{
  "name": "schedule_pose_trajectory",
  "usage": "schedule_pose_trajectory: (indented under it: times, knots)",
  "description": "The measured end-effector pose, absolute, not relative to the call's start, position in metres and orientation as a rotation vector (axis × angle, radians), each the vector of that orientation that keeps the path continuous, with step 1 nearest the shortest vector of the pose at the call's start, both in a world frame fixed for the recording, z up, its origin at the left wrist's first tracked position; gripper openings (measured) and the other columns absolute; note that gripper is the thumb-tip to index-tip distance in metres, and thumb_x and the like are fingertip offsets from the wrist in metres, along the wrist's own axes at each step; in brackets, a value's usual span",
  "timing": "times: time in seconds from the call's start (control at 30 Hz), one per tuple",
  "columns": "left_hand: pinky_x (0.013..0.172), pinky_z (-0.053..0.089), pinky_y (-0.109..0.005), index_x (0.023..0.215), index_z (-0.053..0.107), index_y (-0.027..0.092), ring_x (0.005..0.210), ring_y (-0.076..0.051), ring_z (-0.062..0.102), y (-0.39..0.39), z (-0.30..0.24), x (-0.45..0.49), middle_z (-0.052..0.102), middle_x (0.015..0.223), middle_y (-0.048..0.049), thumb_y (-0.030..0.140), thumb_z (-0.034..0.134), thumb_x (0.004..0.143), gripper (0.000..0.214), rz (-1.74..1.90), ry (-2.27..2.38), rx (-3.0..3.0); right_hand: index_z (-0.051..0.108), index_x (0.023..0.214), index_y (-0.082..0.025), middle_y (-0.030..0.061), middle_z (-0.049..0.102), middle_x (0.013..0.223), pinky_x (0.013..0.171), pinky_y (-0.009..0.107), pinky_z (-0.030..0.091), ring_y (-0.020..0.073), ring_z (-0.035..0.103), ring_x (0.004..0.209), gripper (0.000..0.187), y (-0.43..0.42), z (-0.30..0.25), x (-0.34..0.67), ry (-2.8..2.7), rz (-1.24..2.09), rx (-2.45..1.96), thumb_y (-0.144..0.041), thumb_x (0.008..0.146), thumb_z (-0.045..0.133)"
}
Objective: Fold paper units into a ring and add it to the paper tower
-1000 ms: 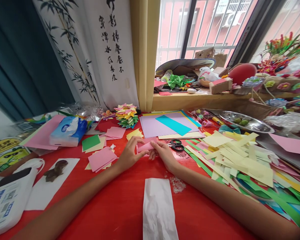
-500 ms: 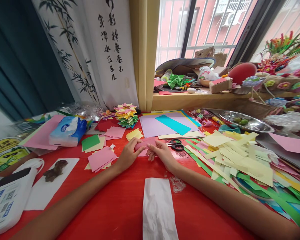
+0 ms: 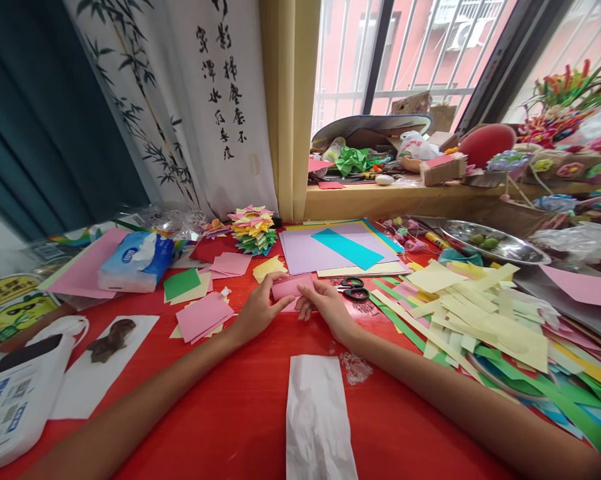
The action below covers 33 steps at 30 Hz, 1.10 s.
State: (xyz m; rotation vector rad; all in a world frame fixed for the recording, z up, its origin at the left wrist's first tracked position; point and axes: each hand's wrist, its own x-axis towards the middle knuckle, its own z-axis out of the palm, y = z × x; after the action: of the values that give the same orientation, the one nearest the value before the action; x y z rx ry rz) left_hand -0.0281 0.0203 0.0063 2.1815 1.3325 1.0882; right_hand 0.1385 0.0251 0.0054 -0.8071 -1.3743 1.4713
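Note:
Between my two hands, over the red table (image 3: 220, 400), is a pink sheet of paper (image 3: 291, 285) that looks folded. My left hand (image 3: 263, 307) grips its left end, thumb in front and fingers behind. My right hand (image 3: 327, 308) pinches the right end, with the lower fingers curled below it. Just right of my right hand lie black-handled scissors (image 3: 354, 291). Pink squares of paper (image 3: 205, 316) are stacked to the left of my left hand. Nearer to me, a crumpled white paper strip (image 3: 318, 420) lies on the table.
Paper strips (image 3: 480, 313) are heaped on the right beside a metal plate (image 3: 495, 241). Behind my hands are large purple sheets (image 3: 300, 250) and a layered paper ornament (image 3: 253, 230). At left stand a tissue pack (image 3: 136, 261) and a white wipes pack (image 3: 20, 400).
The pink paper has tilted so that more of its face shows, and its edge sits a little higher. Both hands keep nearly the same place.

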Motion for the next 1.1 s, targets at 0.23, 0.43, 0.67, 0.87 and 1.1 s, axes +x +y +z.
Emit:
schedule_pose_trajectory:
  times: [0.23, 0.43, 0.67, 0.87, 1.1]
  knots:
    - [0.088, 0.044, -0.028, 0.11, 0.044, 0.022, 0.101, -0.015, 0.055, 0.0198, 0.006, -0.0283, 0.054, 0.113, -0.0032, 0.038, 0.052, 0.082, 0.033, 1.103, 1.325, 2.164, 0.048, 0.067, -0.016, 0.0003, 0.061, 0.053, 0.04, 0.019, 0.039, 0.0089, 0.053, 0.04, 0.034, 0.0236, 0.006, 0.1391, -1.38, 1.436, -0.835, -0.048, 0.077, 0.055]
    - [0.084, 0.046, -0.028, 0.109, 0.046, 0.022, 0.098, -0.016, 0.056, 0.0184, 0.0074, -0.0284, 0.055, 0.112, -0.0034, 0.038, 0.052, 0.082, 0.032, 1.104, 1.327, 2.168, 0.045, 0.065, -0.017, -0.0014, 0.058, 0.05, 0.038, 0.02, 0.037, 0.0082, 0.049, 0.037, 0.034, 0.0231, 0.0035, 0.1392, -1.375, 1.403, -0.835, -0.047, 0.078, 0.055]
    - [0.077, 0.047, -0.027, 0.108, 0.045, 0.022, 0.087, -0.015, 0.058, 0.0169, 0.0102, -0.028, 0.056, 0.108, -0.0038, 0.035, 0.05, 0.082, 0.029, 1.094, 1.291, 2.14, 0.045, 0.066, -0.017, -0.0023, 0.057, 0.049, 0.037, 0.019, 0.036, 0.0073, 0.048, 0.036, 0.035, 0.024, 0.0026, 0.1386, -1.375, 1.403, -0.844, -0.048, 0.078, 0.054]
    - [0.064, 0.045, -0.024, 0.107, 0.046, 0.022, 0.066, -0.01, 0.053, 0.0184, 0.0105, -0.0278, 0.058, 0.091, 0.0001, 0.038, 0.051, 0.081, 0.031, 1.11, 1.39, 2.12, 0.05, 0.074, -0.016, -0.0019, 0.06, 0.061, 0.041, 0.019, 0.039, 0.0071, 0.052, 0.041, 0.028, 0.0251, 0.0039, 0.1388, -1.374, 1.442, -0.792, -0.043, 0.074, 0.06]
    - [0.066, 0.045, -0.025, 0.108, 0.046, 0.021, 0.071, -0.012, 0.055, 0.0196, 0.0098, -0.028, 0.058, 0.092, -0.0015, 0.042, 0.052, 0.081, 0.035, 1.111, 1.4, 2.073, 0.053, 0.075, -0.015, -0.0005, 0.062, 0.064, 0.042, 0.02, 0.04, 0.0084, 0.056, 0.043, 0.027, 0.0259, 0.0039, 0.1387, -1.38, 1.463, -0.779, -0.041, 0.074, 0.06]
